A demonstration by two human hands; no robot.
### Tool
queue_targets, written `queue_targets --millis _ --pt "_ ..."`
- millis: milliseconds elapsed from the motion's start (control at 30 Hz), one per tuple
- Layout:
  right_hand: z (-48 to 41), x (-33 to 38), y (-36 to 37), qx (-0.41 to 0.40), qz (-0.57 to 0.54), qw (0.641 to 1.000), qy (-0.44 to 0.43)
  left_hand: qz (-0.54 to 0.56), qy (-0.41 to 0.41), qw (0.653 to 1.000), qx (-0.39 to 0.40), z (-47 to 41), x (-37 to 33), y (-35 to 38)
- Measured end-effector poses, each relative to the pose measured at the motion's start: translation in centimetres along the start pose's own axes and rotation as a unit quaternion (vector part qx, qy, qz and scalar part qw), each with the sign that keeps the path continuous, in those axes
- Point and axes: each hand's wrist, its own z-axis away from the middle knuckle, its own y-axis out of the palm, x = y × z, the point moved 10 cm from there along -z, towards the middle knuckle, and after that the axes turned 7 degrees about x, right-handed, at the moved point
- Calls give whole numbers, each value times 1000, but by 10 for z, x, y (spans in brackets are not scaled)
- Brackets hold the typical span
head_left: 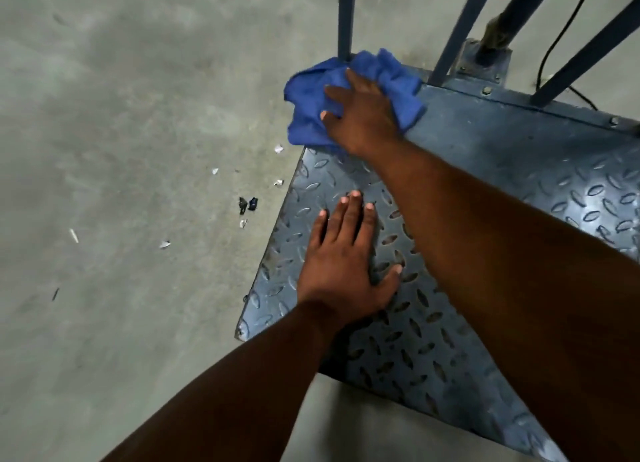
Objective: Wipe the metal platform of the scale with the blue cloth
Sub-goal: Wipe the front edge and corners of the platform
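The scale's metal platform (491, 198) is a blue-grey tread plate that fills the right half of the head view. A crumpled blue cloth (311, 94) lies on its far left corner, partly overhanging the edge. My right hand (363, 115) presses down on the cloth with fingers spread, its forearm crossing the plate from the right. My left hand (343, 257) rests flat on the plate near its left edge, fingers apart, holding nothing.
Blue metal rails (346, 14) and a bolted post base (485, 63) rise at the platform's far edge, with a black cable (554, 46) behind them. Bits of white and dark debris (247, 205) lie on the concrete floor (121, 150) to the left.
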Motion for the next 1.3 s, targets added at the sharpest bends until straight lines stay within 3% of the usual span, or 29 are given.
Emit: queue_targets --millis 67,200,267,367,467,700,900,1133,1300 --pt "21 29 26 67 22 996 -48 2 4 1000 8 1 -1 0" --pt "91 101 80 169 70 951 -249 15 9 1000 7 4 1 -2" --pt "87 98 72 148 80 948 -269 16 11 1000 -10 3 0 -4" --pt "40 39 17 3 122 983 -139 -10 5 1000 -8 2 -1 -3" --pt "22 -68 -32 -46 162 985 31 -19 -4 1000 -4 2 3 0" --pt "107 -216 -92 -35 188 972 133 -27 -12 999 -15 3 3 -1" --pt "199 -301 -107 -149 119 951 244 -36 -15 999 -30 2 1 -5" --pt "245 -335 -89 -149 -60 932 325 -31 -9 998 -50 4 -4 -8" --pt "313 -337 -57 -133 -96 905 392 -41 -9 997 -64 3 -5 -8"
